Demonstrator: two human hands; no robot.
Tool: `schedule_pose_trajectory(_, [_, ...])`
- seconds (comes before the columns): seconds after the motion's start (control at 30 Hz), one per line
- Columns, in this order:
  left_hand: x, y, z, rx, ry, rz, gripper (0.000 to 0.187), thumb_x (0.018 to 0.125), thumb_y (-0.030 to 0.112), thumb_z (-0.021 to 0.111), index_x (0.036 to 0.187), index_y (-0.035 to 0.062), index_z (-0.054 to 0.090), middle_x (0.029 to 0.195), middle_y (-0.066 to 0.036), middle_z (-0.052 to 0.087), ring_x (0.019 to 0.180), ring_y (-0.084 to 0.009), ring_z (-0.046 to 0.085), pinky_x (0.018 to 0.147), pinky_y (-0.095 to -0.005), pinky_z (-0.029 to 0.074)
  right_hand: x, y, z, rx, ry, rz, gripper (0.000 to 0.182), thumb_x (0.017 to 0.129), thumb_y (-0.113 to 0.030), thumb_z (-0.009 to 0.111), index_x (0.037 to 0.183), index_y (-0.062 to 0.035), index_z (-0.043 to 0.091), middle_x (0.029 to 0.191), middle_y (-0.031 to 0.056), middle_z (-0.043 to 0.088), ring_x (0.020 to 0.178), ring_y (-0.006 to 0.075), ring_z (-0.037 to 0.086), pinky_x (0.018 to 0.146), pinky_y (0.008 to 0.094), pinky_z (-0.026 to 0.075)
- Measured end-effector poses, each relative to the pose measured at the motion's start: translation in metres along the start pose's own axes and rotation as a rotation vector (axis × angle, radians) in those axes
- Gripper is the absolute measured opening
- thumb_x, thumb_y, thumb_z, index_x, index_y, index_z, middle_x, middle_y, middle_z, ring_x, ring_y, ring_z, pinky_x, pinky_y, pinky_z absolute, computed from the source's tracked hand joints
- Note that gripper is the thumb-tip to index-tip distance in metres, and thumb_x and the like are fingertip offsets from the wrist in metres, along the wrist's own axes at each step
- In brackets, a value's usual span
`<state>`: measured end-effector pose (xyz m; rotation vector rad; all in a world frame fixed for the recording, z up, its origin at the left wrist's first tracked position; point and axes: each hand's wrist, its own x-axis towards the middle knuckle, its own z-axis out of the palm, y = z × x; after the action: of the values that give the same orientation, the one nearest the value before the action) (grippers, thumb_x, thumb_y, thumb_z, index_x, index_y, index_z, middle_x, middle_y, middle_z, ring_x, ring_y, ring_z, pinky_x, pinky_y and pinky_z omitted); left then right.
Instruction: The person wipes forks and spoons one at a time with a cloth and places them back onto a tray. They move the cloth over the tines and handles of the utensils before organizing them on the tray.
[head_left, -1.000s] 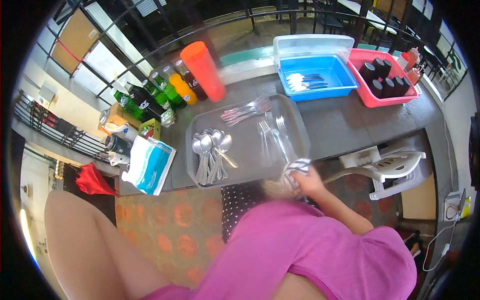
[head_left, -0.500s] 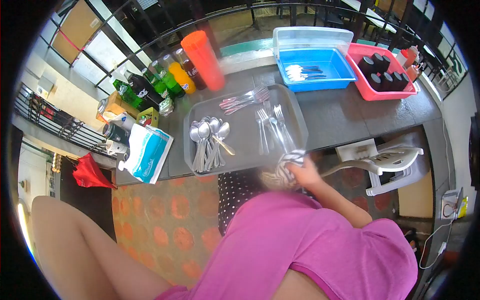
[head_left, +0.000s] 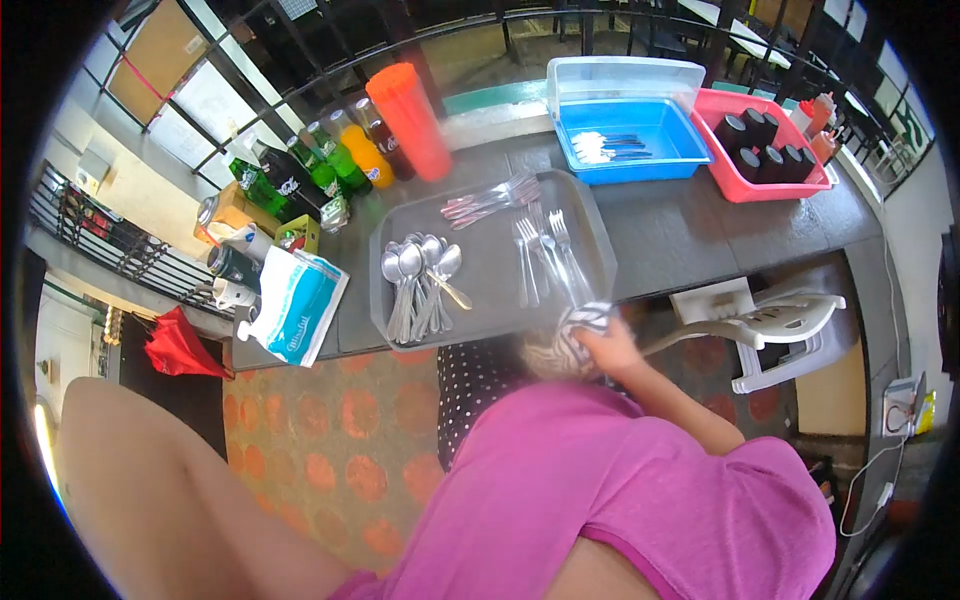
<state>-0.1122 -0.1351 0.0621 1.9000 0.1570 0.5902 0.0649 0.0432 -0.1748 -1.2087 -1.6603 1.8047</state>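
Observation:
My right hand (head_left: pixel 607 347) is closed around a black-and-white striped cloth (head_left: pixel 567 345) at the near edge of the grey tray (head_left: pixel 480 310). Part of the cloth is smeared by motion, and anything inside it is hidden. Just beyond the cloth, several forks (head_left: pixel 545 255) lie on the tray with tines pointing away; the handle end of the nearest one reaches toward the cloth. Farther back is a pile of forks (head_left: pixel 490 200) lying sideways. A heap of spoons (head_left: pixel 415 275) covers the tray's left side. Only my bent left arm (head_left: pixel 150 470) shows at lower left; its hand is out of view.
Soda bottles (head_left: pixel 300 175) and a red cup stack (head_left: pixel 410 120) stand behind the tray. A white-and-teal packet (head_left: pixel 300 305) lies left. A blue lidded box (head_left: pixel 635 150) with utensils and a pink basket (head_left: pixel 765 185) stand right. A white chair (head_left: pixel 760 325) sits beside the counter.
The view has shifted very slightly. My right hand still grips the striped cloth in nearly the same place, with the cloth blurred in both frames. The cutlery has not visibly moved.

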Motion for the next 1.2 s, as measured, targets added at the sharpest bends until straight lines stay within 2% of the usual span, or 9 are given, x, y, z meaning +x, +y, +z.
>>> schedule_pose_trajectory(0.13, [-0.001, 0.001, 0.002, -0.002, -0.001, -0.008, 0.017, 0.087, 0.017, 0.056, 0.092, 0.0024, 0.063, 0.094, -0.006, 0.062, 0.089, -0.0178, 0.058, 0.075, -0.0319, 0.047, 0.0, 0.001, 0.0, -0.006, 0.006, -0.016, 0.033, 0.079, -0.021, 0.067, 0.102, 0.002, 0.063, 0.093, 0.0065, 0.066, 0.087, 0.014, 0.059, 0.08, 0.0289, 0.046])
schedule_pose_trajectory(0.43, [-0.002, -0.002, 0.006, -0.011, -0.007, -0.001, 0.018, 0.087, 0.018, 0.055, 0.093, 0.0024, 0.062, 0.094, -0.006, 0.062, 0.089, -0.0179, 0.059, 0.076, -0.0321, 0.047, 0.001, 0.009, -0.001, 0.021, 0.004, 0.03, 0.03, 0.079, -0.019, 0.065, 0.1, 0.0028, 0.062, 0.09, 0.0053, 0.065, 0.083, 0.0128, 0.058, 0.075, 0.0282, 0.047])
schedule_pose_trajectory(0.67, [-0.002, 0.0, 0.008, -0.012, -0.01, 0.003, 0.019, 0.088, 0.019, 0.055, 0.094, 0.0025, 0.062, 0.094, -0.006, 0.062, 0.089, -0.0179, 0.059, 0.076, -0.0321, 0.047, -0.001, 0.011, 0.002, 0.035, -0.02, -0.035, 0.03, 0.08, -0.018, 0.065, 0.101, 0.0026, 0.061, 0.09, 0.005, 0.065, 0.083, 0.0124, 0.058, 0.075, 0.0276, 0.046])
schedule_pose_trajectory(0.73, [-0.003, -0.001, 0.008, -0.021, -0.011, 0.002, 0.019, 0.088, 0.019, 0.055, 0.094, 0.0025, 0.062, 0.094, -0.006, 0.062, 0.09, -0.018, 0.059, 0.076, -0.0322, 0.047, -0.009, -0.008, 0.002, 0.019, -0.041, 0.091, 0.028, 0.081, -0.017, 0.064, 0.102, 0.0021, 0.062, 0.091, 0.0046, 0.065, 0.085, 0.0123, 0.058, 0.076, 0.0272, 0.046])
schedule_pose_trajectory(1.0, [-0.006, -0.003, 0.01, -0.023, -0.001, 0.005, 0.02, 0.088, 0.02, 0.054, 0.095, 0.0026, 0.062, 0.094, -0.006, 0.062, 0.09, -0.018, 0.059, 0.076, -0.0322, 0.047, -0.016, -0.024, 0.006, -0.006, 0.0, 0.114, 0.028, 0.082, -0.016, 0.063, 0.103, 0.0014, 0.06, 0.091, 0.0037, 0.064, 0.084, 0.0118, 0.058, 0.076, 0.0265, 0.046])
schedule_pose_trajectory(1.07, [-0.007, -0.002, 0.011, -0.025, 0.0, 0.015, 0.02, 0.088, 0.02, 0.054, 0.095, 0.0026, 0.062, 0.094, -0.006, 0.063, 0.09, -0.0181, 0.059, 0.076, -0.0323, 0.047, -0.01, -0.015, 0.003, -0.061, -0.059, 0.257, 0.028, 0.082, -0.016, 0.063, 0.104, 0.001, 0.06, 0.09, 0.0038, 0.064, 0.083, 0.0117, 0.058, 0.074, 0.0272, 0.046])
schedule_pose_trajectory(1.13, [-0.007, -0.002, 0.011, -0.027, 0.002, 0.018, 0.021, 0.089, 0.02, 0.054, 0.095, 0.0026, 0.062, 0.094, -0.006, 0.063, 0.09, -0.0181, 0.059, 0.076, -0.0323, 0.047, -0.014, -0.017, 0.009, -0.04, -0.012, 0.2, 0.03, 0.082, -0.018, 0.065, 0.105, 0.001, 0.06, 0.09, 0.0047, 0.065, 0.082, 0.0117, 0.058, 0.074, 0.0275, 0.047])
schedule_pose_trajectory(1.2, [-0.008, -0.003, 0.012, -0.028, 0.004, 0.017, 0.021, 0.089, 0.02, 0.054, 0.096, 0.0026, 0.062, 0.094, -0.006, 0.063, 0.09, -0.0181, 0.059, 0.076, -0.0323, 0.047, -0.007, -0.001, 0.011, 0.036, -0.006, 0.056, 0.03, 0.081, -0.019, 0.066, 0.103, 0.0016, 0.061, 0.089, 0.0053, 0.065, 0.082, 0.0115, 0.058, 0.074, 0.0275, 0.046])
